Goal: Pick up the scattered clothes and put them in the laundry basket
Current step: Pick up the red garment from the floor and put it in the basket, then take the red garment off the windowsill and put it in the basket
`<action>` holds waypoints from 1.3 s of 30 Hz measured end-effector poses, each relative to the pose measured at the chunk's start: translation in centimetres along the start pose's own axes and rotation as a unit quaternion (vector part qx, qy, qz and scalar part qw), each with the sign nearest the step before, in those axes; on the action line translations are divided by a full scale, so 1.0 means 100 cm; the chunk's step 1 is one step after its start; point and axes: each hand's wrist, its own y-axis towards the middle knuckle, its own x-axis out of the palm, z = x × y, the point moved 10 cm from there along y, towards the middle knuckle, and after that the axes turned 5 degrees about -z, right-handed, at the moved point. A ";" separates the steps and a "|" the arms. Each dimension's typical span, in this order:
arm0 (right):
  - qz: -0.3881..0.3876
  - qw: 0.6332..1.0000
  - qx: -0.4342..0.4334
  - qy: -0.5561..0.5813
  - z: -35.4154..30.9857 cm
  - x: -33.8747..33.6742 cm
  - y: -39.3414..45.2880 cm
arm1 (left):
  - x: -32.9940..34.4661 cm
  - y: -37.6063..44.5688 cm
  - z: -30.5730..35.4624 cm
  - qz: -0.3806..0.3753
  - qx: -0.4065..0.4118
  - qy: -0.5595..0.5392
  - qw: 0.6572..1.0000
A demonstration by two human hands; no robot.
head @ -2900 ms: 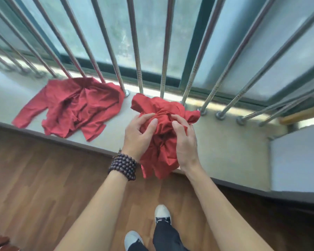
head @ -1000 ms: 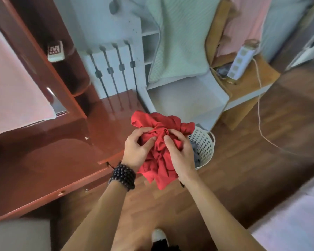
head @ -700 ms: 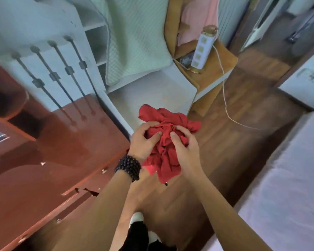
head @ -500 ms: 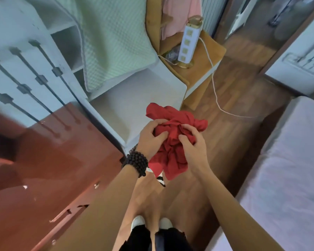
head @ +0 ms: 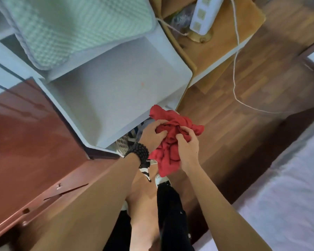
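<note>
head view: both hands clutch one bunched red garment (head: 172, 140) at chest height — the left hand (head: 152, 135) grips its left side, fingers dug into the folds, and the right hand (head: 188, 151) clenches the right side. a dark bead bracelet (head: 138, 153) circles the left wrist. the white laundry basket (head: 122, 143) sits just beyond the left hand, mostly hidden under a pale shelf unit (head: 116, 87) — only a strip of lattice wall shows, its contents too blurred to name. a power strip (head: 203, 13) is cut off at the top edge.
</note>
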 end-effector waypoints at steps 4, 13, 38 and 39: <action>-0.073 0.995 0.064 0.021 0.039 0.028 0.069 | 0.005 0.050 -0.063 0.039 -0.092 0.001 0.995; -0.230 0.966 0.112 -0.050 0.058 0.088 0.106 | -0.025 0.038 -0.158 0.104 -0.215 -0.064 0.969; -0.603 0.713 -0.331 -0.136 -0.139 0.370 -0.459 | -0.323 -0.573 -0.048 0.555 -0.027 0.019 0.831; -0.627 0.690 -0.339 -0.129 -0.130 0.379 -0.503 | -0.325 -0.623 -0.053 0.582 -0.033 0.030 0.812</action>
